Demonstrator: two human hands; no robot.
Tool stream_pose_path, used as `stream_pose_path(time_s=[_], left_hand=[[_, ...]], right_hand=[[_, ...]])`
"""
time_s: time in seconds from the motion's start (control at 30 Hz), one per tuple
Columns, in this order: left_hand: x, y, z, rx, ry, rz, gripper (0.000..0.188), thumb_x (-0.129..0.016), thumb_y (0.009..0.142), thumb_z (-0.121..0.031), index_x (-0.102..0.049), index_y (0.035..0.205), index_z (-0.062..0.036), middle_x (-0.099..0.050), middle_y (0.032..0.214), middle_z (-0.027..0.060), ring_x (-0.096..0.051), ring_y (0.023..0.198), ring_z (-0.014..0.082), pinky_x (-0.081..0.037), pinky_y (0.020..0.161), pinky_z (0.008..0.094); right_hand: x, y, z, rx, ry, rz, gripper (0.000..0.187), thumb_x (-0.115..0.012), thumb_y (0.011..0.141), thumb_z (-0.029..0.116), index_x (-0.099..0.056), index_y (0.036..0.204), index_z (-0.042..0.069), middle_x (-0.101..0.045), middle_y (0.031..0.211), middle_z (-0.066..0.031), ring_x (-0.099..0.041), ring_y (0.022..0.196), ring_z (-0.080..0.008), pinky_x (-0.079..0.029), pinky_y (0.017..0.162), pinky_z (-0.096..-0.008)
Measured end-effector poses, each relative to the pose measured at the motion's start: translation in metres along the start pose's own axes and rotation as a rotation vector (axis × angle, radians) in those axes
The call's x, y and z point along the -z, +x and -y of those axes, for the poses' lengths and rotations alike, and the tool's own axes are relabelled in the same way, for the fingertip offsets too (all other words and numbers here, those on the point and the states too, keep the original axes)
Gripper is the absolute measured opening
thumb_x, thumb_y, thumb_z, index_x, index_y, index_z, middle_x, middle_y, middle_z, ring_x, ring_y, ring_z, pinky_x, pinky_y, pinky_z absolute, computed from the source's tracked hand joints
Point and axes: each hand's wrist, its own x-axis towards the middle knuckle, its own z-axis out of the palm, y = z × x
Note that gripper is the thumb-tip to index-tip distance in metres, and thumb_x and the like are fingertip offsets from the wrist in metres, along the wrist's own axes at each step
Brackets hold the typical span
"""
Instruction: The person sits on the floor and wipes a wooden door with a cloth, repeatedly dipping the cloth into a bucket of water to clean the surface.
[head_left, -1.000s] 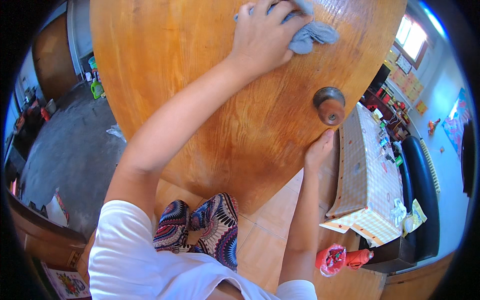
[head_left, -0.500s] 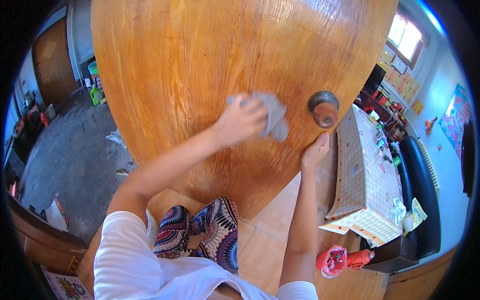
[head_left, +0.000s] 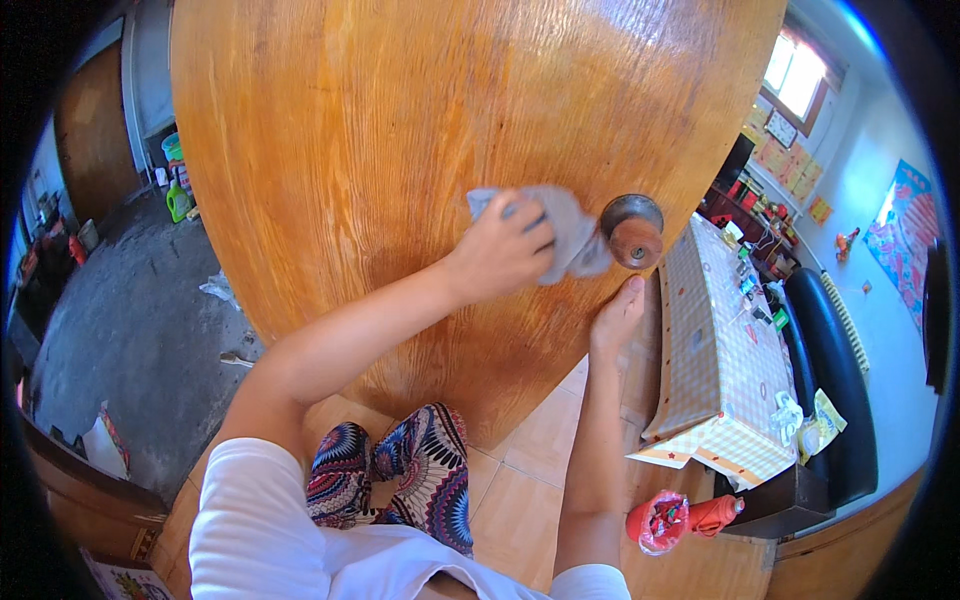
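Note:
A wooden door with a bold grain fills the middle of the view. My left hand is closed on a grey cloth and presses it to the door face, left of the round doorknob. The cloth's loose end reaches close to the knob. Just below the knob, my right hand grips the door's edge, with the thumb at the front and the other fingers hidden behind it.
On the right stand a table with a checked tablecloth and a black sofa. A red lined bin and a red thermos flask stand on the tiles. At left lies a dark floor with a green bottle.
My left hand has shifted a little right across the door with the cloth, which now reaches closer to the knob. My right hand keeps its hold on the edge. The view has shifted slightly.

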Motion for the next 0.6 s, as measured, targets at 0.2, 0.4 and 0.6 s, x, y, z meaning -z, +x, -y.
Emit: stream_pose_path(time_s=[0.2,0.4,0.6], left_hand=[[0.02,0.033,0.035,-0.017,0.078,-0.028,0.005,-0.069,0.068,-0.019,-0.069,0.073,-0.0166,-0.06,0.099,0.003,-0.053,0.112,0.026,-0.04,0.097,0.0531],[0.049,0.15,0.083,0.167,0.293,-0.439,0.03,-0.071,0.073,-0.019,-0.072,0.103,-0.0212,-0.058,0.112,0.0027,-0.051,0.115,0.0261,-0.04,0.092,0.0514],[0.027,0.072,0.034,0.084,0.232,-0.122,0.018,-0.068,0.073,-0.023,-0.074,0.09,-0.0216,-0.061,0.103,0.0018,-0.053,0.109,0.0273,-0.04,0.098,0.052]], right_hand=[[0.001,0.001,0.003,0.007,0.036,0.022,0.055,-0.04,0.108,0.051,-0.057,0.1,-0.001,-0.056,0.085,-0.0054,-0.049,0.084,-0.0159,-0.043,0.079,-0.0331],[-0.003,-0.005,0.01,0.016,0.102,0.022,0.053,-0.04,0.108,0.049,-0.057,0.106,-0.002,-0.058,0.09,-0.0054,-0.051,0.087,-0.0157,-0.043,0.081,-0.0326],[-0.002,-0.007,0.014,-0.035,0.07,0.023,0.05,-0.041,0.109,0.046,-0.054,0.098,0.0,-0.051,0.084,-0.0033,-0.045,0.082,-0.0143,-0.042,0.076,-0.0315]])
